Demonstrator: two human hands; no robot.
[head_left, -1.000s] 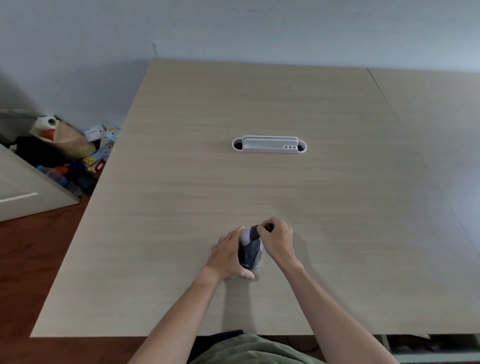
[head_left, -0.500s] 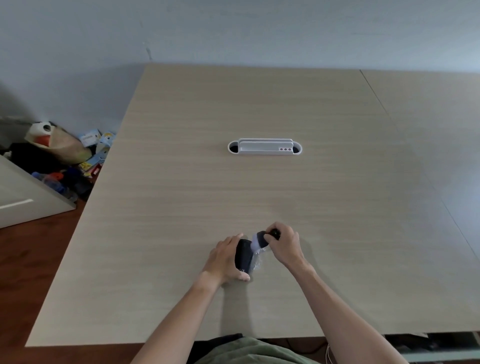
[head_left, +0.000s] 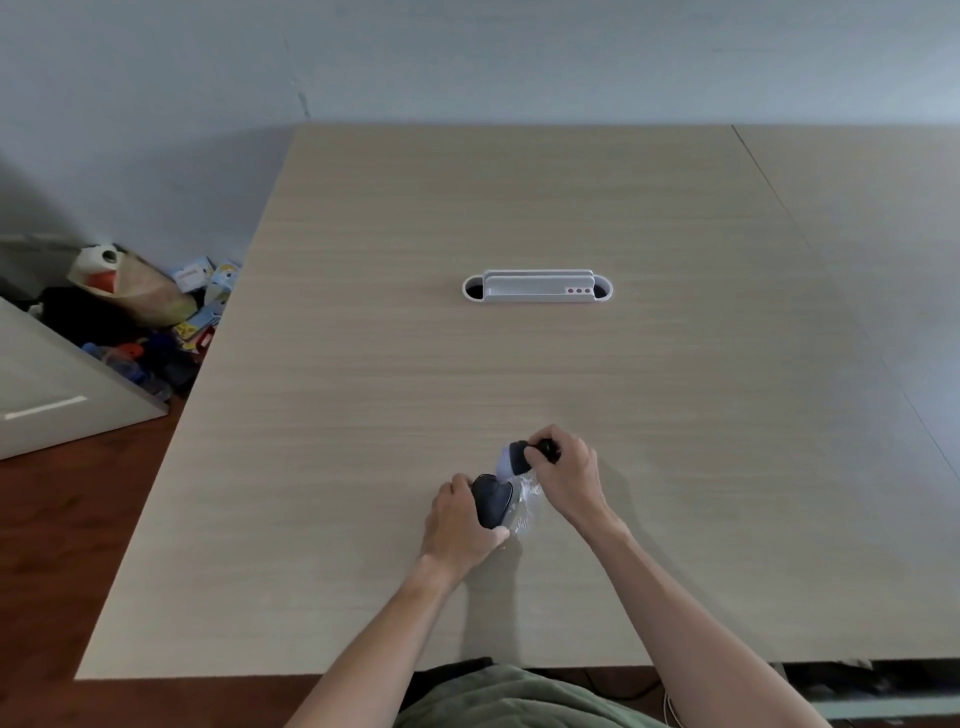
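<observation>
a pale wood-grain table (head_left: 363, 364) stood against a grey-blue wall (head_left: 467, 62), with a white cable port (head_left: 537, 288) set into its middle and a heap of bags and boxes (head_left: 156, 312) on the floor off its left edge.

near the front edge, both hands were busy with one small item. the left hand (head_left: 457, 525) curled its fingers around a navy bundle (head_left: 491, 501) and pinned it to the tabletop. the right hand (head_left: 569, 473) pinched a grey-and-black piece (head_left: 511, 457), holding it just above and beyond the bundle. a clear plastic wrap (head_left: 524, 506) lay crumpled between the two hands and touched the bundle's right side. whether the item was fabric or something firmer could not be told.

the step in hand looked like unpacking or pulling apart: the right hand seemed to be drawing its piece away from what the left hand anchored. the next move probably called for a firm hold by the left hand while the right drew its piece clear of the wrap, and then for the loose plastic to be shed. the cable port sat well apart from all of this, farther up the table.
</observation>
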